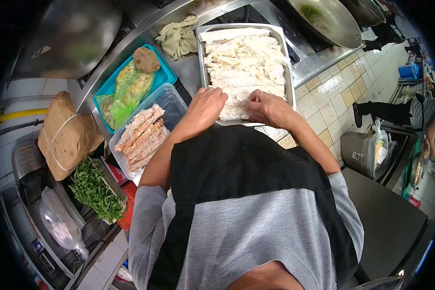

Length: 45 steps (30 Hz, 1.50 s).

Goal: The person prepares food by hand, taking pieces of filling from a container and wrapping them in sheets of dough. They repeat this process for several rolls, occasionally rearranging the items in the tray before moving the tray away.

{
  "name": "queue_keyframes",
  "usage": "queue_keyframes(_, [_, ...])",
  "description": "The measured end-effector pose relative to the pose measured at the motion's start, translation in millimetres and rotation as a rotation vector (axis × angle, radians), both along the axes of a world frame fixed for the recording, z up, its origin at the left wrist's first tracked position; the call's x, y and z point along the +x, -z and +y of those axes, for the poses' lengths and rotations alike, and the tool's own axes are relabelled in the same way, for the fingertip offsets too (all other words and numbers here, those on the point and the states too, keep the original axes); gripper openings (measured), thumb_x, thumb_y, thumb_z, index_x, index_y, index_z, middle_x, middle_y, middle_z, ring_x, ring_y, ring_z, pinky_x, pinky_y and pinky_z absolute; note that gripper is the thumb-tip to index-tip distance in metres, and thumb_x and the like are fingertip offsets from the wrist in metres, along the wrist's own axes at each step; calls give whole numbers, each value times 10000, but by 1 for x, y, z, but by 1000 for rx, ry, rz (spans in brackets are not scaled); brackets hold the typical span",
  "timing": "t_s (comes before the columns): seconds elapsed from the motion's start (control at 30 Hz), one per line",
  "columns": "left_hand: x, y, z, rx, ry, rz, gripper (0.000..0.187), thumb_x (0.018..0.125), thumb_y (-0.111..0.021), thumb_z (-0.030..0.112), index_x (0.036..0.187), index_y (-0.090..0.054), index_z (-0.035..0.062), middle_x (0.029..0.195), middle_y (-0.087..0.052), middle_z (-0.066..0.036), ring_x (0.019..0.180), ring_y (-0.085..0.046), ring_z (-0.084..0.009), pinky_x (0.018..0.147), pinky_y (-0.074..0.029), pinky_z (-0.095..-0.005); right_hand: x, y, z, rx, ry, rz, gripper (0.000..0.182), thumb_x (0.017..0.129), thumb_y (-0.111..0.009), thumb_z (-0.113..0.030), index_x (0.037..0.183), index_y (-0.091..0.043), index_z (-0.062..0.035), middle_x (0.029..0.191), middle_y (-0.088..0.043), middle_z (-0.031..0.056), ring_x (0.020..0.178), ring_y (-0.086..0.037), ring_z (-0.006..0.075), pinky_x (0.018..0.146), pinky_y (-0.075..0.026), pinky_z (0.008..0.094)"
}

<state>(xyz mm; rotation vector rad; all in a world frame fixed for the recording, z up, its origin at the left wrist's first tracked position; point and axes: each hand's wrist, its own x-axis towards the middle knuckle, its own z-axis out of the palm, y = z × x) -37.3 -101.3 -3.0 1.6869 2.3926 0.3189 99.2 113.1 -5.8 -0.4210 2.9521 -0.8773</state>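
Observation:
A metal tray [291, 87] on the steel counter is full of pale, flaky food [244, 63], loosely heaped at the far part and lying in rows nearer me. My left hand [209, 104] rests at its near left corner, fingers curled down; what they grip, if anything, is hidden. Over the near right part of the food, my right hand [270, 108] has thumb and fingers pinched together, and I cannot make out what is in them. Left of the tray, a see-through plastic container [171, 99] holds several pinkish, coated strips [142, 135].
A turquoise tray [166, 72] carries green plastic bags [128, 92] and a brown lump [146, 60]. Behind lies a crumpled cloth [178, 37]. A large wok [328, 21] stands at right. Leafy greens [96, 188] and a paper bag [65, 135] are at left. Another person's leg [384, 113] shows far right.

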Motion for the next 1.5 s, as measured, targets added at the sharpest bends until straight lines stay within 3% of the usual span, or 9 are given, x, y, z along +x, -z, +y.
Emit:
queue_keyframes(0.1, [-4, -4, 4, 129, -93, -177, 170, 847, -631, 92, 1004, -659, 32, 938, -640, -137, 885, -626, -348, 770, -487, -421, 3, 4, 17, 68, 1, -88, 145, 817, -681, -137, 890, -588, -54, 916, -578, 137, 813, -632, 345, 691, -514, 441])
queue_keyframes(0.23, [-9, -12, 18, 236, -114, -372, 240, 884, -634, 133, 1104, -655, 38, 1049, -646, -142, 951, -629, -348, 820, -501, -407, -7, -11, 41, 287, 247, -180, 137, 860, -609, -157, 923, -642, -40, 1009, -635, 161, 871, -657, 337, 708, -538, 409])
queue_keyframes(0.43, [-41, 14, 74, 410, -237, 33, 540, 856, -683, 229, 1331, -509, 40, 1359, -477, -209, 1265, -448, -380, 1045, -390, -435, -69, -4, 64, 193, 411, 349, 472, 853, -663, -308, 1289, -571, -149, 1346, -526, 179, 1167, -559, 362, 946, -469, 472])
queue_keyframes(0.53, [-53, 23, 97, 293, -351, 63, 679, 813, -718, 300, 1393, -454, 68, 1417, -451, -168, 1305, -415, -369, 1077, -359, -455, -106, 27, 66, 259, 466, 231, 606, 836, -687, -399, 1371, -489, -195, 1416, -467, 151, 1265, -488, 360, 991, -417, 533])
queue_keyframes(0.7, [-40, 24, 91, 213, -284, 73, 614, 787, -742, 267, 1334, -509, 114, 1344, -515, -118, 1234, -478, -337, 1027, -398, -454, -80, 16, 51, 220, 347, 205, 497, 779, -732, -301, 1237, -573, -194, 1314, -533, 156, 1221, -507, 336, 963, -435, 536])
queue_keyframes(0.93, [-26, 2, 65, 343, -195, -14, 558, 785, -755, 283, 1279, -542, 133, 1256, -544, -127, 1185, -509, -333, 1017, -382, -456, -30, -6, 52, 201, 195, 228, 469, 824, -688, -290, 1268, -571, -193, 1283, -560, 152, 1184, -542, 331, 974, -416, 536])
queue_keyframes(1.1, [-67, 27, 88, 328, -288, -83, 571, 903, -574, 480, 1341, -536, 116, 1406, -464, -183, 1304, -421, -369, 1076, -328, -480, -75, -11, 68, 44, 378, 136, 489, 854, -659, -418, 1259, -588, -154, 1269, -577, 162, 1168, -550, 333, 973, -430, 494])
queue_keyframes(1.33, [-10, -1, 65, -16, -151, -52, 614, 886, -634, 403, 1400, -460, 117, 1441, -442, -147, 1357, -373, -349, 1110, -276, -516, -41, 10, 38, 193, 239, 238, 525, 822, -702, -405, 1239, -597, -104, 1218, -584, 180, 1143, -540, 363, 945, -451, 463])
queue_keyframes(1.5, [11, -6, 34, 114, -86, -139, 525, 893, -632, 322, 1339, -512, 72, 1409, -465, -143, 1308, -435, -342, 1085, -330, -478, -7, -15, 41, 76, 111, 194, 426, 835, -706, -280, 1230, -622, -142, 1206, -601, 163, 1081, -579, 362, 922, -467, 458])
